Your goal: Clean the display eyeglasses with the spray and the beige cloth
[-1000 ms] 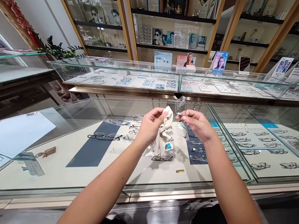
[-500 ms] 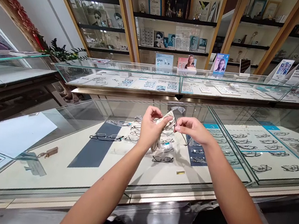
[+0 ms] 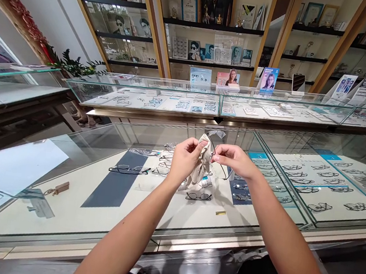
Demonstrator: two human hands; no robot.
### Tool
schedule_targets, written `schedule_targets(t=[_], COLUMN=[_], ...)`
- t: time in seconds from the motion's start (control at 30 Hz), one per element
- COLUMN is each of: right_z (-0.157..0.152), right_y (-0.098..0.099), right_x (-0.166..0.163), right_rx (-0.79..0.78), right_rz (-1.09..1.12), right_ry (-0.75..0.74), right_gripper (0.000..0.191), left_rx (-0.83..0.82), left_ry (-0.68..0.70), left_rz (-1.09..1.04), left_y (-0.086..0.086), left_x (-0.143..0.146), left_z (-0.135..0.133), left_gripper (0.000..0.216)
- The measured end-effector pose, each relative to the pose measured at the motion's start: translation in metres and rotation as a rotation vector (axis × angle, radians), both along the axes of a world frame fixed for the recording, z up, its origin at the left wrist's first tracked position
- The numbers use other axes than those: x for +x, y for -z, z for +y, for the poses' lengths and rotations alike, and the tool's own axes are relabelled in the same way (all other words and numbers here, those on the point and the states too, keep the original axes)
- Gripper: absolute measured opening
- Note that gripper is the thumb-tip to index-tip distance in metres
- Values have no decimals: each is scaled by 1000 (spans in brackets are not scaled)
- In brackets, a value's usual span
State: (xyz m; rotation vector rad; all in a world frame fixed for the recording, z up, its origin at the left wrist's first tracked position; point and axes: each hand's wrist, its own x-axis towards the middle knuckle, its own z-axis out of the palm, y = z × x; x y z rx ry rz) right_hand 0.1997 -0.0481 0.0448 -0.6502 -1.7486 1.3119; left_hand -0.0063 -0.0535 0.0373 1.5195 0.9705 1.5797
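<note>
My left hand (image 3: 184, 157) pinches a crumpled cream cloth (image 3: 201, 168) between thumb and fingers. The cloth is folded against one side of a pair of thin dark-framed eyeglasses (image 3: 213, 143), and its lens on that side is hidden. With thumb and fingertips closed, my right hand (image 3: 234, 159) grips the frame near its middle. One temple arm hangs down below the right fingers. Both hands are close together above the glass top of a display case (image 3: 145, 222).
Several eyeglasses (image 3: 198, 196) lie inside the case, some on dark blue strips (image 3: 115, 186). A brown key fob (image 3: 60, 188) and a small gold-coloured bar (image 3: 220, 213) show at the front. Another glass display case (image 3: 132, 112) stands beyond, before wall shelves (image 3: 214, 26).
The cloth has turned more upright and hangs lower beneath my left fingers. My left hand has shifted and tilted slightly around the eyeglasses, while my right hand keeps almost the same place.
</note>
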Motion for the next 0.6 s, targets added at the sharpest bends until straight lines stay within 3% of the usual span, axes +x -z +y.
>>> schedule_targets(t=[0.3, 0.6], right_z=[-2, 1], right_y=[-2, 1], right_x=[-3, -3], right_rx=[-67, -51], right_rz=[14, 44], right_ry=[56, 88], right_gripper=[43, 43], left_rx=[-67, -311], left_ry=[123, 334], left_rz=[-122, -499], left_y=[2, 1], left_x=[-4, -3], left_z=[7, 11], left_gripper=[48, 38])
